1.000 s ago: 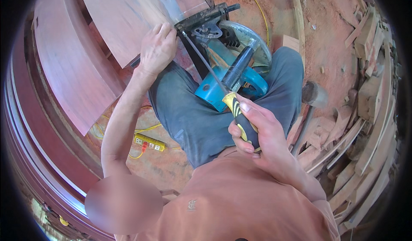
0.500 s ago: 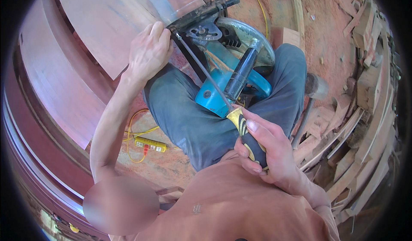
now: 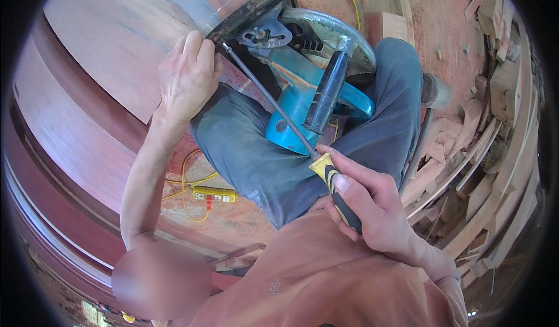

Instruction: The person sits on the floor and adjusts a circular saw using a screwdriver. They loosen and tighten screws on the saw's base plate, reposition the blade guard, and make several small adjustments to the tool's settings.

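Note:
A blue circular saw [image 3: 294, 117] with a black handle and a metal blade guard rests between my legs, its dark base plate leaning against a wooden panel. My right hand [image 3: 372, 204] is wrapped around the yellow-and-black handle of a long screwdriver [image 3: 273, 103]. The shaft slants up and left across the saw, and its tip lies by the near corner of the base plate. Beside that tip, my left hand [image 3: 189, 79] is closed at the plate's corner. Its curled fingers hide whatever they pinch there.
A broad wooden panel [image 3: 105, 36] lies at the upper left. On the dusty floor sit a yellow power strip [image 3: 214, 195] with an orange plug and yellow cord. A hammer [image 3: 435, 91] stands beside my right knee, and scrap wood [image 3: 501, 170] is piled along the right.
The screwdriver handle has turned in my right hand, whose fingers have shifted around it. The saw's upper part and my left hand appear slightly higher and farther left in view.

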Motion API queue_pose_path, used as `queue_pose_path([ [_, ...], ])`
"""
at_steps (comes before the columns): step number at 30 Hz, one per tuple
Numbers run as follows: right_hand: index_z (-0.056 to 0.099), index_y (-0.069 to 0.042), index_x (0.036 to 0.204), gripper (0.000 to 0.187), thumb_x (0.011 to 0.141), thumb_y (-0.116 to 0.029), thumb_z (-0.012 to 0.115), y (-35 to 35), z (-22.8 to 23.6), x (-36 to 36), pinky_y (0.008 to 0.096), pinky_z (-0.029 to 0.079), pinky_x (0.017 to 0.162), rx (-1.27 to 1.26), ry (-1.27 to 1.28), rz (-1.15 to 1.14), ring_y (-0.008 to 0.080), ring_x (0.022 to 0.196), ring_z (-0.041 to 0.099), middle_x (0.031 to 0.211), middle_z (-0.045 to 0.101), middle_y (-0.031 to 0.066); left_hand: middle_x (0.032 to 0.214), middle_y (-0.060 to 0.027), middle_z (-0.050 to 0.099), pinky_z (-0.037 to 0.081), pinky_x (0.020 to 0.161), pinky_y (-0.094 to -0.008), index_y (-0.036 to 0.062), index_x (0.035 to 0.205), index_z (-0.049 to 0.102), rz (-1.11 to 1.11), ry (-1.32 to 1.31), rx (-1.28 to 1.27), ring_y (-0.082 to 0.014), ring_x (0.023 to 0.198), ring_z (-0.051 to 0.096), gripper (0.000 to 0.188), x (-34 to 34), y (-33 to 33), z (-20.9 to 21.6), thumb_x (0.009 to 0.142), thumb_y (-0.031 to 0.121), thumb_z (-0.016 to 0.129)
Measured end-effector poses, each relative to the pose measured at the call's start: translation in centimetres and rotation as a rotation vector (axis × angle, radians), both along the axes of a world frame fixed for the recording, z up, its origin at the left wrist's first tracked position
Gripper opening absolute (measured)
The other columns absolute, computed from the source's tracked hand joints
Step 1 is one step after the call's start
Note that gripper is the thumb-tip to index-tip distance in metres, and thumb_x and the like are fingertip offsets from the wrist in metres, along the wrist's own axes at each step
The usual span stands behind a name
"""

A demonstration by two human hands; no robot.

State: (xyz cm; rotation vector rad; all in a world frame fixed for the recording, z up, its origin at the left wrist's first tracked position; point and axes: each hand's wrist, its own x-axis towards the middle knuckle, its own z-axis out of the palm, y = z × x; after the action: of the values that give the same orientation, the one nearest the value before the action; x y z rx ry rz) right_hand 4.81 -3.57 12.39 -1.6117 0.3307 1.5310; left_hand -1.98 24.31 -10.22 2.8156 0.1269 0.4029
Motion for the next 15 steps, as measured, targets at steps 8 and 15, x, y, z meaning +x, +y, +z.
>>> queue_pose_path([
  [8,0.054,0.004,0.155,0.053,0.103,-0.003,0.060,0.0,-1.0,-0.8,0.0319,0.047,0.058,0.050,-0.741,0.474,0.0167,0.057,0.054,0.074,0.059,0.0078,0.090,-0.0104,0.055,0.054,0.069,-0.0420,0.0059,0.088,0.057,0.020,-0.014,0.007,-0.0296,0.085,0.064,0.019,-0.1,-0.1,-0.2,0.083,0.010,0.075],
  [15,0.065,-0.013,0.151,0.059,0.093,-0.006,0.075,1.0,1.3,-0.9,0.0410,0.047,0.057,-0.217,-1.190,1.086,0.0261,0.061,0.055,0.077,0.049,0.0069,0.092,-0.0108,0.054,0.053,0.071,-0.0440,0.0060,0.091,0.057,0.016,-0.060,-0.014,-0.0310,0.086,0.063,0.021,-0.3,0.1,-0.8,0.084,0.011,0.077],
])
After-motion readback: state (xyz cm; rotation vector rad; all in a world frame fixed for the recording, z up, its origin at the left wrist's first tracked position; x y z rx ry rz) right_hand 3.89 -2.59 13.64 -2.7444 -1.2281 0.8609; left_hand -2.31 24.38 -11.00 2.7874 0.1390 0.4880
